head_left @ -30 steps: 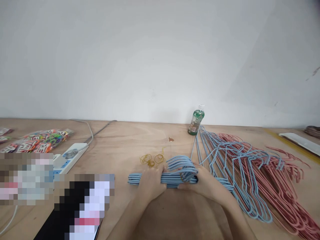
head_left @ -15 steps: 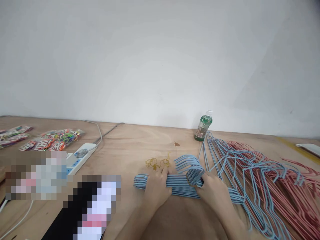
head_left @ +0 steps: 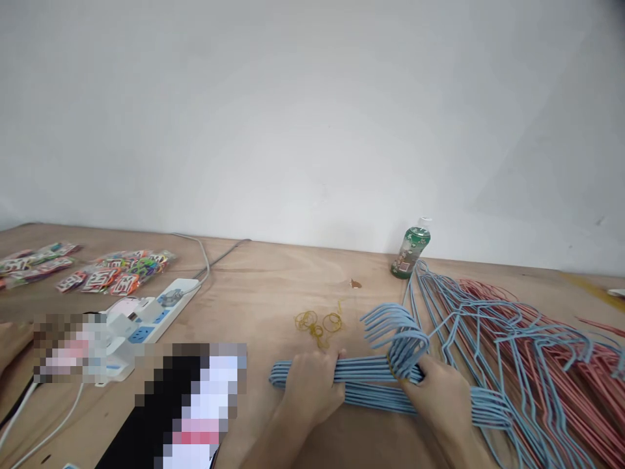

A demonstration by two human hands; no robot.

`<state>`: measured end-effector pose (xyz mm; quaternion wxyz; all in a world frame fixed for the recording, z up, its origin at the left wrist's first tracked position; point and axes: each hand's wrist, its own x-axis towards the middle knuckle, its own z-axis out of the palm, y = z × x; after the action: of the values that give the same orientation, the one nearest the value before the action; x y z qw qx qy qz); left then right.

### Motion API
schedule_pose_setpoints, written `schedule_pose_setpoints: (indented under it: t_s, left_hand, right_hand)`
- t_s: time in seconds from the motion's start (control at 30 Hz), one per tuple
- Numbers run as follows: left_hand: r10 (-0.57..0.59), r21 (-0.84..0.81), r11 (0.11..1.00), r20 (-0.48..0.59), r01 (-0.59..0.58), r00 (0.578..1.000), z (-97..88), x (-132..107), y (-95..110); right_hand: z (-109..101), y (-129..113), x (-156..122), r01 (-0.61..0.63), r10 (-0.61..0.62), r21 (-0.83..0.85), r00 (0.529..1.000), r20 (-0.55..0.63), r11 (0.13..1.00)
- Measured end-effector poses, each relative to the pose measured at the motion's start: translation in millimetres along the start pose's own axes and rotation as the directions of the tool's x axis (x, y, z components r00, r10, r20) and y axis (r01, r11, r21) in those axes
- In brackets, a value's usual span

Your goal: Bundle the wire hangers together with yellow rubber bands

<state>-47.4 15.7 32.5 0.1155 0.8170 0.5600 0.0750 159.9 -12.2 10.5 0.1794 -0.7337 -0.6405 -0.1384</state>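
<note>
A bundle of blue clothes hangers [head_left: 366,369] lies crosswise in front of me, its hooks fanned together near the middle. A yellow rubber band [head_left: 393,368] circles the base of the hooks. My left hand [head_left: 315,384] is wrapped round the bundle's left part. My right hand [head_left: 442,394] grips it just right of the hooks, the fingers partly hidden behind the hangers. Beyond my left hand, several loose yellow rubber bands [head_left: 319,324] lie on the wooden table [head_left: 273,280].
Loose blue hangers [head_left: 459,312] and red hangers [head_left: 581,391] are piled at the right. A green-labelled bottle [head_left: 411,251] stands by the wall. On the left are a power strip [head_left: 146,332] with plugs and cables, packets of colourful items [head_left: 117,273], and a blurred phone-like screen [head_left: 195,404]. Another person's hand [head_left: 14,345] is at the left edge.
The bundle has shifted slightly right and towards me, with both hands still round it. The whole view has slid a little, so the table things appear further right.
</note>
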Motion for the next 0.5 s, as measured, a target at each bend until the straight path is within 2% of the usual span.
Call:
schedule_pose_setpoints:
  t_s: [0.33,0.43,0.5]
  left_hand:
    - [0.009,-0.076,0.997,0.054,-0.005,0.998,-1.1,-1,6]
    - [0.026,-0.202,0.979,0.033,-0.019,0.999,-2.9,-6,8]
    - [0.090,-0.366,0.927,0.001,-0.083,0.996,-9.4,-11,5]
  right_hand:
    - [-1,8,-6,-0.011,0.008,-0.046,0.997,-0.077,0.999]
    - [2,20,-8,0.011,-0.020,-0.069,0.990,-0.139,0.998]
    - [6,28,-8,0.033,-0.048,-0.085,0.984,-0.172,0.996]
